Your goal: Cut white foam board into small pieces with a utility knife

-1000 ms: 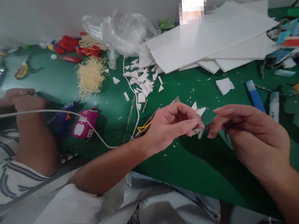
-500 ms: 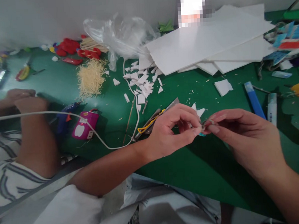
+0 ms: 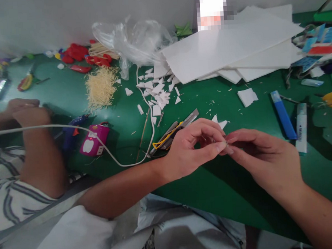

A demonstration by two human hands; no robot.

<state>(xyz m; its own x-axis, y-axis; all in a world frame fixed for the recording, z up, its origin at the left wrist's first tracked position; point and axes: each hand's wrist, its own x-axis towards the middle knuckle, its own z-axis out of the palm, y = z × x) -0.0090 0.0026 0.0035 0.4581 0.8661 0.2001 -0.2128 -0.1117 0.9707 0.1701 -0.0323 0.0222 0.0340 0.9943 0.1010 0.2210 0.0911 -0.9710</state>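
My left hand (image 3: 195,149) is closed in a pinch above the green table (image 3: 195,204). Its fingertips meet those of my right hand (image 3: 270,156), which is pinched as well. Whatever sits between the fingertips is too small and too covered to name. Beside my left hand lie a utility knife with a yellow edge (image 3: 166,137) and a bare metal blade (image 3: 192,117). White foam offcuts (image 3: 221,123) show just behind the fingertips. To the right of my right hand lie a blue stick-shaped case (image 3: 284,114) and a white one (image 3: 301,128).
White foam boards (image 3: 228,47) are stacked at the back. Foam scraps (image 3: 158,93) lie beside a white cable (image 3: 152,129). Left are a pink power adapter (image 3: 94,139), a blue glue gun (image 3: 72,133), pale shredded strands (image 3: 101,87) and another person's arm (image 3: 35,146).
My right hand has moved left and down, its fingers closing into a pinch against my left fingertips. A bit of blue seen under the fingertips half a second ago no longer shows.
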